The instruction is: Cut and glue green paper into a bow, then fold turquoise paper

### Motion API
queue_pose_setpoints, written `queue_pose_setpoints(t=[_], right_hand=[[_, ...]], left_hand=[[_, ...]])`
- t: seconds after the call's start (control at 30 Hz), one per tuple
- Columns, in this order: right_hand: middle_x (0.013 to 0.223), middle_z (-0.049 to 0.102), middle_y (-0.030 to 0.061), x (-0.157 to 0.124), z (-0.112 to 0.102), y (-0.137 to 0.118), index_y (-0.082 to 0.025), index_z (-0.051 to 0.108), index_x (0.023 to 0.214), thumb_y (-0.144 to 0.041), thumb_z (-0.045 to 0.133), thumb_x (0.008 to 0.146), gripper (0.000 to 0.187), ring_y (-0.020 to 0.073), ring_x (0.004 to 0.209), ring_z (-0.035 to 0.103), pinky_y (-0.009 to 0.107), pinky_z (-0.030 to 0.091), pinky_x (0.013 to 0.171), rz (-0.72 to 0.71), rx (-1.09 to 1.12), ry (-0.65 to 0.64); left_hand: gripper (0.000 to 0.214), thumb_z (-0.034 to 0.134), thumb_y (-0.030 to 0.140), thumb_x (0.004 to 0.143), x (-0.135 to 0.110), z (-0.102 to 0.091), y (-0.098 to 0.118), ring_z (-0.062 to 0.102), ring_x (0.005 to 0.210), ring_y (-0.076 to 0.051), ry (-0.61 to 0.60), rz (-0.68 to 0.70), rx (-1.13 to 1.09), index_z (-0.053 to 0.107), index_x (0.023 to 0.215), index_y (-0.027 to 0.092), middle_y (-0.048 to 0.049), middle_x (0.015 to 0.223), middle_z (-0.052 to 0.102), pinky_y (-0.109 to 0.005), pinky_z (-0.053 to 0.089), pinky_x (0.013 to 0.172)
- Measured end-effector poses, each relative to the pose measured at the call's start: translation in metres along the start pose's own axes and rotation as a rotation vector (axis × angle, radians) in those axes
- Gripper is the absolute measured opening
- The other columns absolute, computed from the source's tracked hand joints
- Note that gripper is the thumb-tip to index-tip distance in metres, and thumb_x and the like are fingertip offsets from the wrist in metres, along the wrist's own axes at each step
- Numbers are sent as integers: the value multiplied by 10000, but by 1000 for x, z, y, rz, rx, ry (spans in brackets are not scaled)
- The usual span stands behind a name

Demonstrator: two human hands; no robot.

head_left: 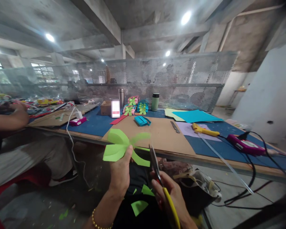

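Observation:
My left hand (pixel 121 170) pinches a light green paper flower (pixel 116 148) near its centre, in front of the table edge. Its petals fan out on both sides; one on the right is blurred. In my right hand (pixel 169 190) are scissors (pixel 170 202) with yellow handles, their blades pointing up close to the flower's right-hand petals. Whether the blades touch the paper I cannot tell. Green paper scraps (pixel 139 207) lie on the dark clothing over my lap.
On the blue table (pixel 95 122) lie a brown board (pixel 154 133), a small blue folded piece (pixel 142 121), a knife (pixel 174 127) and a yellow glue gun (pixel 205 129). Blue sheets (pixel 197 115), bottles and small flower-topped pieces (pixel 142 108) stand farther back. A co-worker's arm (pixel 11 117) reaches in at left.

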State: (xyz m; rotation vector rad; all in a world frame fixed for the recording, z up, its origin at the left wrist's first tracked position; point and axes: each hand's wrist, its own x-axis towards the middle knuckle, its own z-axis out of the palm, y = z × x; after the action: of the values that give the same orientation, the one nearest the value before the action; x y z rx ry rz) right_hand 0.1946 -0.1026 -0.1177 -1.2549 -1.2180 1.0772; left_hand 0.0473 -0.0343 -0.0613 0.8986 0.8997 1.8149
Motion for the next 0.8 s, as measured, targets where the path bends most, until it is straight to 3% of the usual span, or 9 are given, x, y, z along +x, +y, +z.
queue_pose_setpoints(t=[0.13,0.23,0.33,0.53,0.8], right_hand=[[610,507,-36,-9,-31,-9,-184,705,1098,-630,710,774,552,103,471,426,219,388,429,11,-110,-12],[776,640,35,-18,-55,-20,-175,762,1039,-567,729,781,471,167,670,553,261,477,609,-42,-256,-151],[777,629,31,-24,-67,-26,-181,779,1043,-559,714,789,460,169,699,518,258,441,625,-42,-330,-312],[797,574,31,-24,-63,-27,-187,756,1109,-572,645,855,474,162,724,436,249,352,590,-5,-331,-400],[707,455,-8,-20,-59,-32,-164,745,943,-561,650,860,417,127,657,356,233,280,536,-29,-344,-456]], left_hand=[[445,823,316,727,-2,-10,9,650,1157,-251,-165,-51,59,686,1127,179,-74,1179,729,-395,462,1084],[446,820,348,737,-1,-21,16,647,1164,-268,-310,-113,146,693,1125,168,-96,1230,709,-417,469,1074],[422,802,359,757,-1,-29,21,638,1176,-281,-381,-111,240,700,1118,167,-107,1241,703,-438,458,1084],[379,786,341,773,-2,-31,24,645,1168,-287,-477,-140,325,711,1112,187,-105,1236,710,-437,473,1066],[397,777,340,777,-3,-32,22,659,1142,-291,-488,-153,375,686,1138,202,-96,1226,719,-446,491,1040]])
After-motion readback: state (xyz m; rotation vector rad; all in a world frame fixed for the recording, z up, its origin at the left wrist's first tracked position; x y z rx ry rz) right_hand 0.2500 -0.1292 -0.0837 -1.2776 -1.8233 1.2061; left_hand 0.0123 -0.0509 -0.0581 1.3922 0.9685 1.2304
